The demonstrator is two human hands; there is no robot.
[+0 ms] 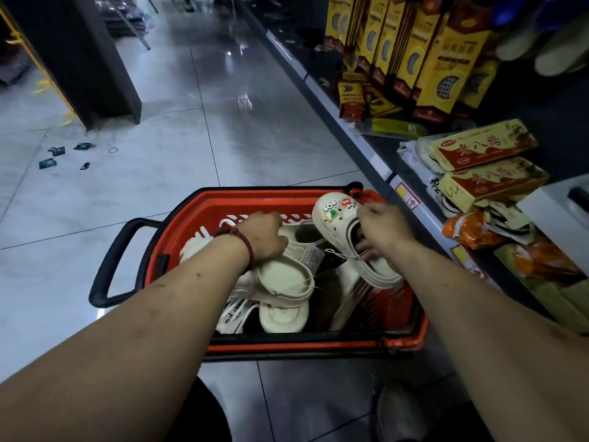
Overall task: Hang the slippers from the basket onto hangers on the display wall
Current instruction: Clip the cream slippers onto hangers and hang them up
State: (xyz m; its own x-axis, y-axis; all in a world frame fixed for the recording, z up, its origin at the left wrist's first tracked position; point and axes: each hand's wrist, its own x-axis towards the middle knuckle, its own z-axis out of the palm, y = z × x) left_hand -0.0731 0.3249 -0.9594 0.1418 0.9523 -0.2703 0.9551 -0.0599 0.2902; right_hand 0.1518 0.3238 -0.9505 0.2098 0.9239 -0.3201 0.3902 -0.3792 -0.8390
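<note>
A red shopping basket [411,333] with a black handle stands on the floor in front of me, holding several cream slippers. My left hand [264,237] grips one cream slipper [283,279] at its strap, sole side showing. My right hand [382,231] holds a second cream slipper [334,212] decorated with small charms, my fingers curled into its opening, raised over the basket's right side. A paper tag on a string [314,258] hangs between the two slippers. No hangers are in view.
A low shelf [350,122] runs along the right with yellow and red insole packs [446,59], flat boxed goods [490,183] and orange packets [468,231]. A dark pillar [95,59] stands at the left. Small scraps [57,154] lie on the grey tiled floor.
</note>
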